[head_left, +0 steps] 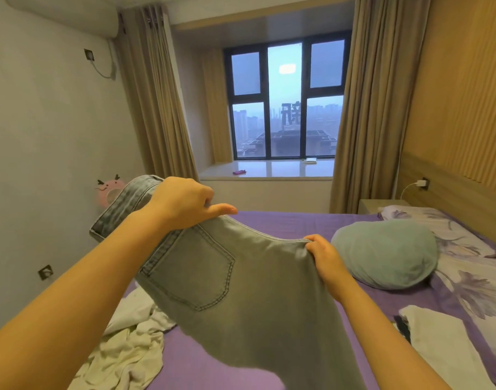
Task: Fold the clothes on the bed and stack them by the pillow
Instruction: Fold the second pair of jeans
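Light grey-blue jeans (pixel 241 299) hang in the air above the purple bed (pixel 292 220), back pocket facing me. My left hand (pixel 182 204) grips the waistband at its upper left, thumb stretched along the top edge. My right hand (pixel 324 257) pinches the seat edge on the right. A crumpled white garment (pixel 128 344) lies on the bed at the lower left. Another white folded piece (pixel 443 342) rests at the right, near the floral pillow (pixel 438 220). A round teal cushion (pixel 387 253) sits beside that pillow.
A wooden headboard (pixel 452 190) runs along the right, with a charger plugged in above a nightstand (pixel 373 205). The window sill (pixel 269 168) lies beyond the bed between beige curtains. A pink toy (pixel 107 190) leans on the left wall.
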